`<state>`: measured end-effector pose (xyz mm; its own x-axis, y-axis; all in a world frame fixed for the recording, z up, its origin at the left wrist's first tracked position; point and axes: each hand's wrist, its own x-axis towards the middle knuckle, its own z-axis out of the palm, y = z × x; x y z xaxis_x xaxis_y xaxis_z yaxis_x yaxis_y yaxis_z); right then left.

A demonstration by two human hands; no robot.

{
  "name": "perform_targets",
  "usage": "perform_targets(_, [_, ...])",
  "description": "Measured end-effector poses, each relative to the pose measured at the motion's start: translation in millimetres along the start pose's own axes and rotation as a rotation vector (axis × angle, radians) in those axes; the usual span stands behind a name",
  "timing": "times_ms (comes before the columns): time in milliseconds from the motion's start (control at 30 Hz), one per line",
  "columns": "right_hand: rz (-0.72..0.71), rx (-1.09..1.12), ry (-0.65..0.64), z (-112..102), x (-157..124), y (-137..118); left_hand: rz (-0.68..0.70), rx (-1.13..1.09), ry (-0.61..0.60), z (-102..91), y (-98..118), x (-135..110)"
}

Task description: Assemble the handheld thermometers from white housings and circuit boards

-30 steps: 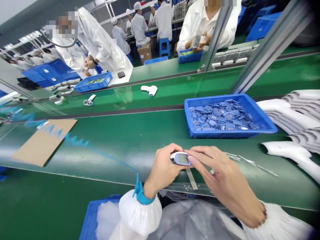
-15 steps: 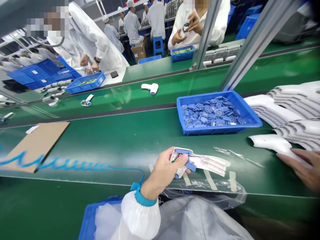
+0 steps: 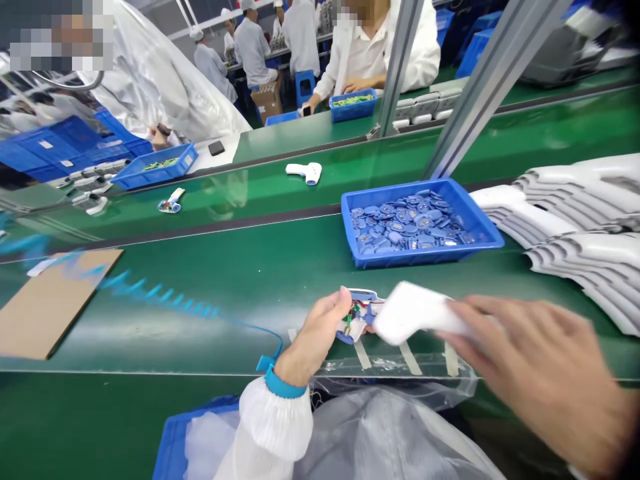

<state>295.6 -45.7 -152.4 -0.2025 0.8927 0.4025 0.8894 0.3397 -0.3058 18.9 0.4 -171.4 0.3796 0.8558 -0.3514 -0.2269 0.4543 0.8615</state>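
My left hand [image 3: 317, 333] is closed on a half-assembled thermometer housing [image 3: 357, 320], open side up, with a green board, red wires and blue parts inside. A teal wrist strap [image 3: 287, 392] with a coiled cord circles that wrist. My right hand [image 3: 540, 360], somewhat blurred, grips a white gun-shaped housing shell [image 3: 415, 312]. The shell hangs just over the right part of the left-hand housing and hides its handle. Whether the two touch I cannot tell. Stacked white shells [image 3: 590, 260] lie at the right.
A blue tray [image 3: 425, 260] of blue oval parts stands beyond my hands. Cardboard [image 3: 65, 300] lies at left. On the belt behind are a white thermometer gun [image 3: 306, 173] and an open half [image 3: 171, 202]. A metal post [image 3: 490, 87] rises at right; co-workers sit across.
My right hand has lifted a white shell from the right side and brought it left, over the housing in my left hand. The view has shifted slightly.
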Motion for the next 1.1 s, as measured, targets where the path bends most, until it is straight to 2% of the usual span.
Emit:
perform_targets(100, [-0.345,-0.193,-0.023,7.1,22.1,-46.2,0.029,0.001,-0.023,1.4,2.2,-0.8])
perform_targets(133, [-0.401,-0.230,-0.017,10.3,26.4,-53.8,0.038,0.014,-0.045,1.3,3.1,-1.2])
perform_targets(200, [-0.424,-0.275,-0.038,17.5,31.1,-59.3,0.048,0.063,-0.072,0.4,4.5,-2.2])
perform_targets(267, [-0.348,-0.256,-0.081,24.4,32.3,-56.1,0.061,0.141,-0.054,-0.4,5.0,-3.5])
perform_targets(333, [-0.225,-0.124,-0.148,28.8,32.8,-49.7,0.103,0.228,-0.017,0.1,4.9,-5.4])
perform_targets(433, [-0.026,0.288,-0.316,29.4,39.5,-46.8,0.214,0.393,-0.022,5.3,5.4,-7.8])
perform_targets(500, [0.097,0.532,-0.359,30.0,49.7,-55.4,0.252,0.509,-0.008,11.2,6.1,-7.9])
perform_targets(567, [0.198,0.588,-0.268,35.5,62.1,-70.8,0.246,0.577,0.059,17.3,6.1,-6.4])
perform_targets(633, [0.238,0.493,-0.157,45.9,72.5,-86.2,0.233,0.622,0.079,22.4,4.3,-4.3])
perform_targets(733, [0.162,0.287,-0.075,61.9,80.6,-97.1,0.254,0.776,0.009,28.9,-2.9,-1.6])
perform_targets(800, [0.073,0.201,-0.028,66.2,82.5,-95.9,0.275,0.891,0.027,33.4,-8.5,0.1])
perform_targets(867, [0.017,0.172,0.055,63.7,83.7,-92.4,0.279,0.961,0.087,37.6,-11.2,1.7])
perform_targets(933, [0.019,0.161,0.146,57.1,84.5,-90.3,0.288,0.971,0.115,40.2,-9.0,2.4])
perform_targets(1000, [0.038,0.150,0.211,50.6,84.7,-90.9,0.295,0.890,0.076,40.3,-3.2,1.4])
perform_targets(1100, [-0.008,0.123,0.206,48.5,85.3,-94.1,0.319,0.881,-0.031,37.8,4.5,-0.4])
